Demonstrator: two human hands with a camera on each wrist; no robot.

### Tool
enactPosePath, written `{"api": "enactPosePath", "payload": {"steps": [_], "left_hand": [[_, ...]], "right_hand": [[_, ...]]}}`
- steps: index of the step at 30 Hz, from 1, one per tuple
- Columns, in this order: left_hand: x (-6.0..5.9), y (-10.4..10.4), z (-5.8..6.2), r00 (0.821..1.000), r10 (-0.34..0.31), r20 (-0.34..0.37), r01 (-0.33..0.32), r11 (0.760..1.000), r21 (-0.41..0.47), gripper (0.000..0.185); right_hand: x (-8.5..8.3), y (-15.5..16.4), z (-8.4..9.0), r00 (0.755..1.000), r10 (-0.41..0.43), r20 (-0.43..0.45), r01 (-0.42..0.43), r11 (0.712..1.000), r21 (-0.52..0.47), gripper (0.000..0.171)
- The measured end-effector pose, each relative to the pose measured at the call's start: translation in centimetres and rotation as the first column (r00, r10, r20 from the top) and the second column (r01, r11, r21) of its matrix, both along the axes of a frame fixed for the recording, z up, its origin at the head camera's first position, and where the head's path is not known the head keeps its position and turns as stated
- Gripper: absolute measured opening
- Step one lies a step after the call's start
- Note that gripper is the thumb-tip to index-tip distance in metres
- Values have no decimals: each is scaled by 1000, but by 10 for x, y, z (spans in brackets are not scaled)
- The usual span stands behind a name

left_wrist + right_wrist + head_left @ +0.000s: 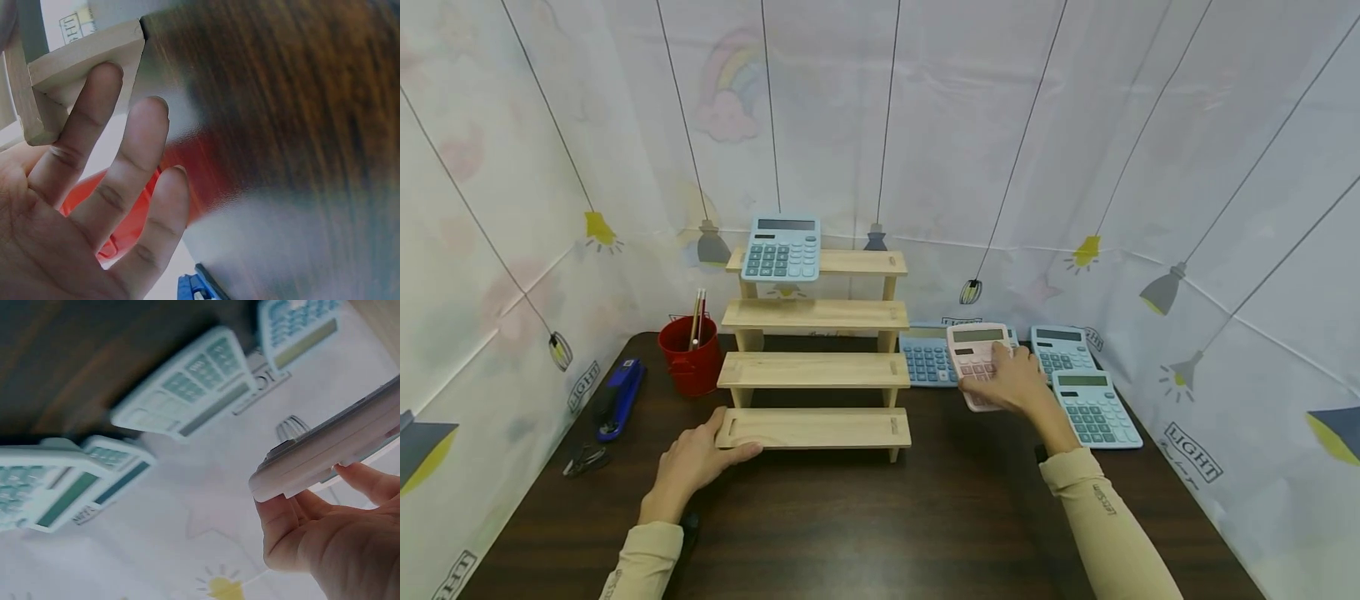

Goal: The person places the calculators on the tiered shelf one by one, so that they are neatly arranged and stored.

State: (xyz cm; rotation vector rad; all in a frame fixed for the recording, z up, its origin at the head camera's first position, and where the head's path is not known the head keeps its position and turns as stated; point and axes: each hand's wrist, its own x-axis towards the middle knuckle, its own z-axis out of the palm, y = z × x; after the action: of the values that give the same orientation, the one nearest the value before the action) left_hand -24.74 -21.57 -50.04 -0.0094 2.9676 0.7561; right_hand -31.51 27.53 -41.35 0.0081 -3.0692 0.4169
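Note:
My right hand (1011, 379) grips a pink calculator (977, 354) by its right edge, thumb on the key face. In the right wrist view the fingers hold this calculator (331, 440) above the dark table, its edge toward the camera. My left hand (688, 458) holds the left end of the lowest step of a four-tier wooden stand (812, 428), thumb along the front edge. In the left wrist view a fingertip presses against the stand's end piece (87, 53); other fingers extend loosely. A light blue calculator (781, 250) leans on the top tier; the lower tiers are bare.
Blue calculators stand right of the stand: one (925, 362) behind the pink calculator, others (1063, 350) (1093, 408) along the right edge. At left are a red bucket (692, 367) with pencils, a blue stapler (620, 398) and a small dark object (586, 459). Printed cloth surrounds the table.

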Motion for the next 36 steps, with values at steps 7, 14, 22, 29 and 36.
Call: {"api": "enactPosePath", "payload": {"steps": [7,14,22,29,36], "left_hand": [[-1,0,-2,1000,-1,-12,1,1000,3,109],[-2,-2,-1,1000,4,-7,-5,1000,-6,111],[-1,-1,-2,1000,5,-3,-5,1000,1,109],[-2,0,-5,1000,6,-23,-6,1000,13,108],[-2,-1,-5,1000,12,-16,-12,1000,16,111]], "right_hand": [[-8,-14,21,999,33,-42,-33,999,-15,96],[-21,-29,43,995,58,-80,-60,998,-26,96],[-36,-49,67,988,78,-133,-90,993,-82,92],[-54,-70,90,982,71,-175,-86,993,-80,98],[-71,-94,105,986,77,-148,-90,993,-79,94]]}}
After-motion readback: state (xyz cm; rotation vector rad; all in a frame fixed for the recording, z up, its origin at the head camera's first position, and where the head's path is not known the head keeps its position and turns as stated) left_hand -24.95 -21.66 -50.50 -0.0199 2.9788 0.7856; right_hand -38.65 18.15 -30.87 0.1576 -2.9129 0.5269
